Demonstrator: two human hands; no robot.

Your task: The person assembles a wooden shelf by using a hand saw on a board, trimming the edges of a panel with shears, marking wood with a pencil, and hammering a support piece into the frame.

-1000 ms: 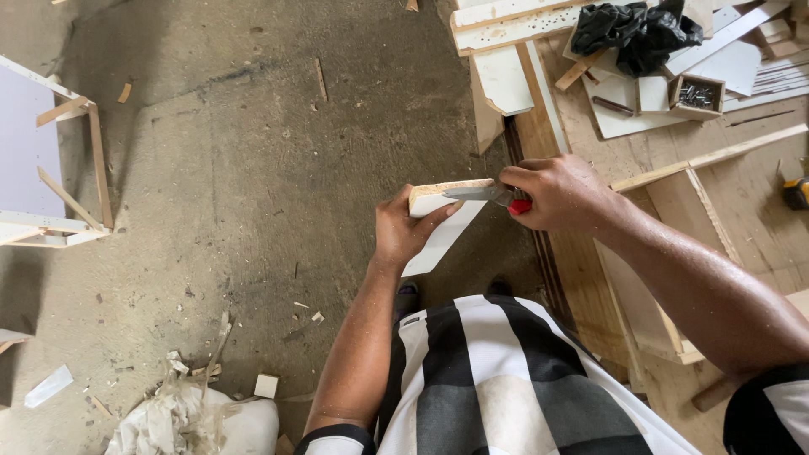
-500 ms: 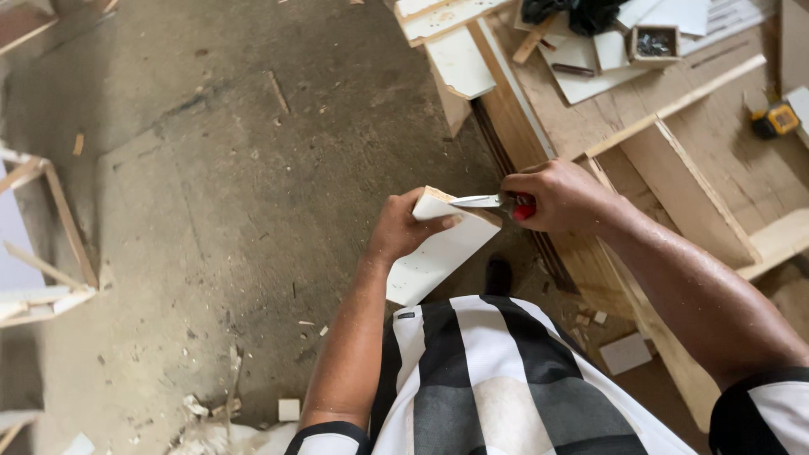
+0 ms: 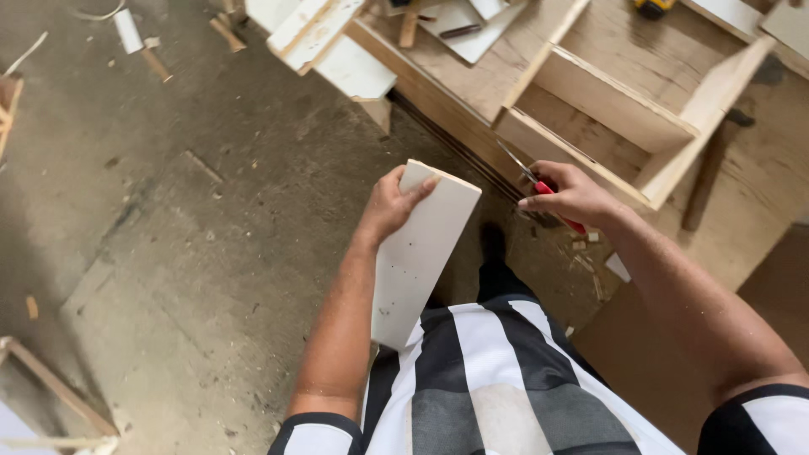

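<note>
White board (image 3: 419, 253): being held upright-tilted in front of the torso, near centre, top end pinched by left hand (image 3: 392, 205), lower end resting against striped shirt (image 3: 497, 379). Right hand (image 3: 573, 195) clenched on red-handled cutter (image 3: 539, 187), blade pointing far-left, apart from board. No cut or mark showing on board face beyond small dots; work judged incomplete. Open wooden frame (image 3: 624, 109) lying far right on plywood bench (image 3: 758, 168), compartments holding nothing visible. Offcuts littering concrete floor (image 3: 168, 211).
</note>
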